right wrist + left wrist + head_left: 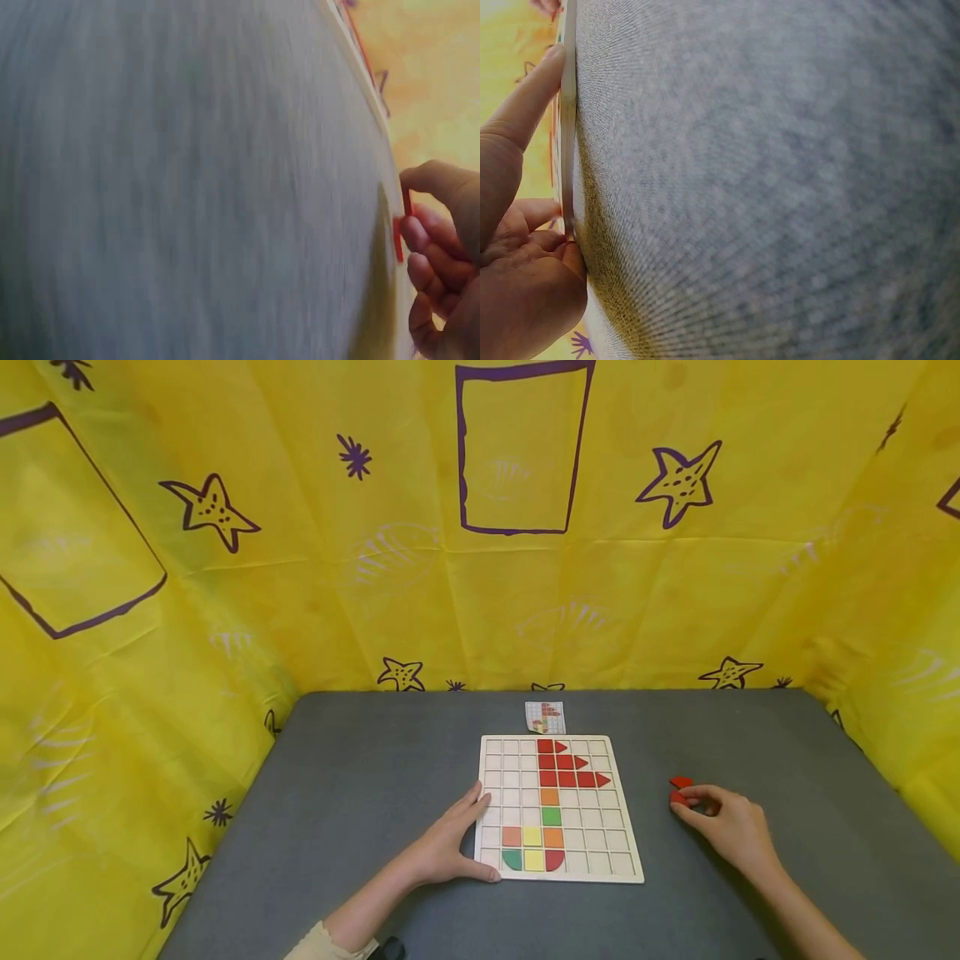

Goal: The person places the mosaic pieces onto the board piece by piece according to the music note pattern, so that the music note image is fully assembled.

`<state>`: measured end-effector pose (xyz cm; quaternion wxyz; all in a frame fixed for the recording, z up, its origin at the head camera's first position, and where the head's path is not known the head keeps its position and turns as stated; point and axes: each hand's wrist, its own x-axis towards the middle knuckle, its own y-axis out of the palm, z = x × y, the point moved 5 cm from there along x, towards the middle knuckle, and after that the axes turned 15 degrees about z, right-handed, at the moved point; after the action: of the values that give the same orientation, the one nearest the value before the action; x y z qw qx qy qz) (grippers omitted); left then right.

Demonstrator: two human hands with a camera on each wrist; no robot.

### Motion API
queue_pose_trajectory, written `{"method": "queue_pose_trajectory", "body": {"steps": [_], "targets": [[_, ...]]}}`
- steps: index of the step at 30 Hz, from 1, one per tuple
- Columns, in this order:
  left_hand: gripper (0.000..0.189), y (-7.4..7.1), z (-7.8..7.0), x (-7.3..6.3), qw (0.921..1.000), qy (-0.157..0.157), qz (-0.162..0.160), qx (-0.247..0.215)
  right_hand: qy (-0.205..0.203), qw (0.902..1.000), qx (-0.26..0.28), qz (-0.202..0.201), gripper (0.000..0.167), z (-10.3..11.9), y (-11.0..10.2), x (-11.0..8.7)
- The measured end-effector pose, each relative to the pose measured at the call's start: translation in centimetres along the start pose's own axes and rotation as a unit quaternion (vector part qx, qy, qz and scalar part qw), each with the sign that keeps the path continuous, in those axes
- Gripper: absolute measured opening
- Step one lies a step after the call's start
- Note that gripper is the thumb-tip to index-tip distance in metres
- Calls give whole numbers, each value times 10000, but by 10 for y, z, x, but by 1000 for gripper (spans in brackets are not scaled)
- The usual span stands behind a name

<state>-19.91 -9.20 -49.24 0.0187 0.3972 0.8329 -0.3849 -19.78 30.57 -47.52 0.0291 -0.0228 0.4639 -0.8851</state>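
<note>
A pale wooden grid board (pixel 598 818) lies on the dark grey tabletop, with coloured tiles in some of its squares. My left hand (pixel 444 846) rests against its left side, fingers extended over the edge and thumb at the near left corner. To the right of the board, my right hand (pixel 731 827) pinches a small red tile (pixel 678 798) between thumb and fingers; its full shape is hidden. Just beyond those fingertips a second red tile (pixel 681 782) lies on the table. In the right wrist view the pinched red tile (pixel 407 201) stands on edge.
Behind the board lies a small pattern card (pixel 545 717) printed with a coloured grid. Red tiles (pixel 564 762) form three rows at the board's top. A yellow cloth (pixel 480 610) with purple drawings hangs around the back and sides of the table.
</note>
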Motion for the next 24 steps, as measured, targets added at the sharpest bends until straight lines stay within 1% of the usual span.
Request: {"method": "queue_pose_trajectory", "body": {"steps": [5, 8, 11, 15, 17, 20, 24], "targets": [[113, -1, 0, 0, 10000, 13, -7, 12, 253, 9977, 546, 316, 31, 22, 17, 5], [113, -1, 0, 0, 10000, 28, -5, 11, 287, 9942, 895, 530, 32, 39, 29, 7], [113, -1, -1, 0, 10000, 39, 4, 10, 213, 9890, 1236, 782, 30, 59, 43, 10], [113, -1, -1, 0, 10000, 63, -5, 22, -40, 9811, 1579, 1121, 26, 85, 60, 16], [113, -1, -2, -1, 10000, 69, -12, 35, -229, 9790, 1604, 1233, 22, 98, 68, 19], [112, -1, -2, -1, 10000, 82, -17, 50, -583, 9781, 1486, 1337, 19, 116, 80, 23], [112, -1, -2, -1, 10000, 90, -8, 32, -904, 9789, 1112, 1458, 18, 134, 94, 31]]}}
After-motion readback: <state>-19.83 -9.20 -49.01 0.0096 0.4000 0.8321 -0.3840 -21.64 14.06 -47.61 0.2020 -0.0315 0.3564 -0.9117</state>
